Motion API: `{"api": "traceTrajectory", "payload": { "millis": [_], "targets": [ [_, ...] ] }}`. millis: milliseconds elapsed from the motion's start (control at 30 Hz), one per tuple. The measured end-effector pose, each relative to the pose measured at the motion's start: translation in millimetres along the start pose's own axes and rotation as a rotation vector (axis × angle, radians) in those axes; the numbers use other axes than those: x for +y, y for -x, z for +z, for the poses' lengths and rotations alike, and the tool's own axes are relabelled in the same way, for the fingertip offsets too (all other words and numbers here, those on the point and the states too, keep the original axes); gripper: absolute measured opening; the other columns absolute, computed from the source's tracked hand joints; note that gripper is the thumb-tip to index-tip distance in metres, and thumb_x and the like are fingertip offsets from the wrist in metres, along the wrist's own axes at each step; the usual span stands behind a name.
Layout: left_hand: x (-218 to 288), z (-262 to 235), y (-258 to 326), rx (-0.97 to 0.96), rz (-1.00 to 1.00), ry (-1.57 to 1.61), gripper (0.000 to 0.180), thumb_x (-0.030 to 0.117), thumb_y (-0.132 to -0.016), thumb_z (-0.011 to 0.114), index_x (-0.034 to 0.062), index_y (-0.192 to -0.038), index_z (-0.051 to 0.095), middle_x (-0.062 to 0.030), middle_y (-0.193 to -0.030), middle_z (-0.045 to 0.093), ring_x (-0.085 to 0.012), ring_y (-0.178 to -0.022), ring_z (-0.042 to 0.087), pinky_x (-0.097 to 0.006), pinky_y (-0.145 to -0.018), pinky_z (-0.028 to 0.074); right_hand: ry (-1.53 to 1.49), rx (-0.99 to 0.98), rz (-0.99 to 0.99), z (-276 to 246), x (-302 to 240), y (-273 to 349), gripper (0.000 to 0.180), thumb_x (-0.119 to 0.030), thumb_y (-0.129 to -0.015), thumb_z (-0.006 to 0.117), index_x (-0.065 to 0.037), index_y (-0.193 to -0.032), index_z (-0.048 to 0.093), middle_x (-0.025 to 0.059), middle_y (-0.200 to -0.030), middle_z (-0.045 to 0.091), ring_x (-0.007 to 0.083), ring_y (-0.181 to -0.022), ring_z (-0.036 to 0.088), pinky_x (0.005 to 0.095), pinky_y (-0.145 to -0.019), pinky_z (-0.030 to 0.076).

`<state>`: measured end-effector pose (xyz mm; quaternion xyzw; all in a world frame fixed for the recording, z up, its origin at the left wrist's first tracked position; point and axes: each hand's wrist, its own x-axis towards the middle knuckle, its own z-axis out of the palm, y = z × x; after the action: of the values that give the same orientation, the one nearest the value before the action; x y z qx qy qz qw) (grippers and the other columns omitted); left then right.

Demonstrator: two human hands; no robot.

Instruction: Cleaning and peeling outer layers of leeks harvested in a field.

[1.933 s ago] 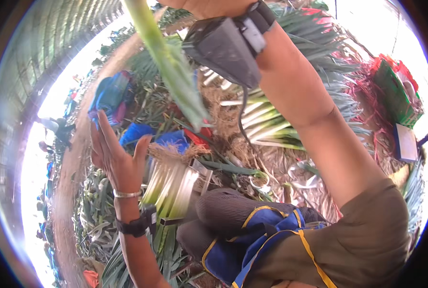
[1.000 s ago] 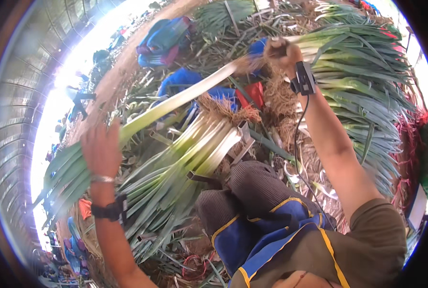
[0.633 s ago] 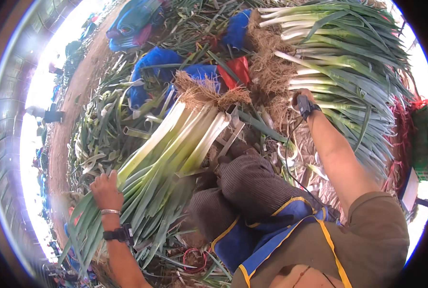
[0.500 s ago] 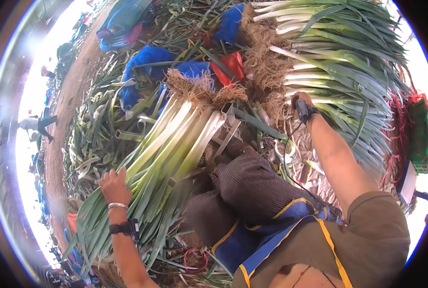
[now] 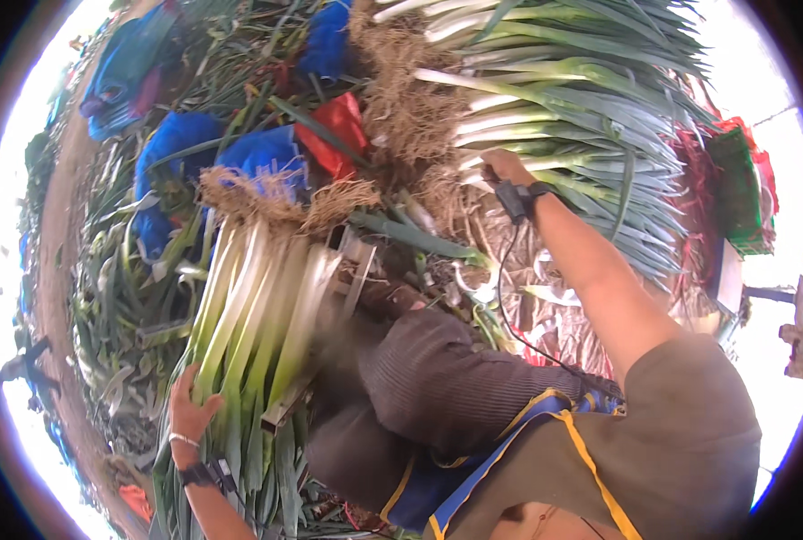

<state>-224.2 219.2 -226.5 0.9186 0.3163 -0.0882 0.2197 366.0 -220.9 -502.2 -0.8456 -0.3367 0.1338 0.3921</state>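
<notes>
A bunch of leeks (image 5: 256, 297) lies slanting across a metal frame (image 5: 352, 270) at the left, roots at the far end and green leaves toward me. My left hand (image 5: 193, 416) rests at the bunch's left edge, its thumb and fingers apart. At the far right lies a big pile of leeks (image 5: 563, 117), their white stems and matted roots (image 5: 410, 99) facing left. My right hand (image 5: 507, 168) is at the near side of this pile, its fingers curled round the white stem of a leek and partly hidden. Both wrists carry dark strapped devices.
Blue sacking (image 5: 172, 153) and a red piece of sacking (image 5: 337, 133) lie beyond the bunch. Leek trimmings (image 5: 118, 333) cover the ground at left. A green crate (image 5: 742, 193) stands at far right by red strings (image 5: 694, 193). A cable (image 5: 502, 274) runs from my right wrist.
The whole view has shifted, so the scene sits further left. My left hand's fingers have spread beside the bunch, whose leaves hang straighter toward me. My right hand remains at the pile.
</notes>
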Motion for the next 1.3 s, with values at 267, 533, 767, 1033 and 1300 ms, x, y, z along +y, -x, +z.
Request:
{"api": "traceTrajectory", "payload": {
  "millis": [267,533,767,1033,1300],
  "targets": [
    [-9.8,28.9,1.7,0.136,-0.007,-0.387,0.035,0.030,-0.089,0.056,0.0037,-0.111,0.053,-0.0189,-0.104,0.054,-0.0405,-0.100,0.051,-0.048,-0.085,0.040,0.568,0.045,0.273,11.0,-40.0,-1.7,0.039,-0.011,-0.080,0.061,-0.018,-0.118,0.062,0.0128,-0.126,0.053,0.0349,-0.116,0.052,0.0501,-0.092,0.045],
    [19.0,34.7,-10.1,0.102,-0.039,-0.384,0.031,0.033,-0.091,0.055,0.0043,-0.104,0.053,-0.0164,-0.100,0.056,-0.0376,-0.096,0.052,-0.046,-0.082,0.041,0.916,-0.207,0.274,20.5,-27.7,-0.5,0.065,-0.010,-0.080,0.061,-0.020,-0.141,0.041,0.0117,-0.144,0.038,0.0330,-0.135,0.034,0.0534,-0.102,0.037],
    [-0.6,43.2,-3.7,0.156,-0.042,-0.392,0.033,0.033,-0.092,0.054,0.0027,-0.104,0.053,-0.0178,-0.100,0.056,-0.0391,-0.096,0.052,-0.047,-0.083,0.041,1.036,0.028,0.236,30.3,0.4,37.5,0.064,-0.012,-0.079,0.060,-0.012,-0.140,0.040,0.0174,-0.138,0.041,0.0342,-0.128,0.040,0.0569,-0.096,0.037],
    [8.5,39.2,-10.8,0.072,-0.046,-0.336,0.032,0.031,-0.095,0.051,0.0000,-0.104,0.053,-0.0211,-0.101,0.055,-0.0421,-0.096,0.051,-0.049,-0.082,0.040,1.066,-0.260,0.209,-1.6,-45.4,50.1,0.027,-0.018,-0.083,0.060,-0.014,-0.110,0.064,0.0128,-0.119,0.052,0.0301,-0.113,0.051,0.0458,-0.088,0.041],
    [-2.9,42.6,-8.8,0.135,-0.023,-0.368,0.032,0.032,-0.094,0.053,0.0024,-0.105,0.053,-0.0190,-0.099,0.057,-0.0408,-0.097,0.053,-0.047,-0.083,0.041,0.509,-0.034,-0.094,-40.5,-130.0,55.1,0.033,-0.010,-0.071,0.061,-0.011,-0.104,0.065,0.0113,-0.100,0.063,0.0300,-0.099,0.059,0.0452,-0.090,0.041]
  ]
}}
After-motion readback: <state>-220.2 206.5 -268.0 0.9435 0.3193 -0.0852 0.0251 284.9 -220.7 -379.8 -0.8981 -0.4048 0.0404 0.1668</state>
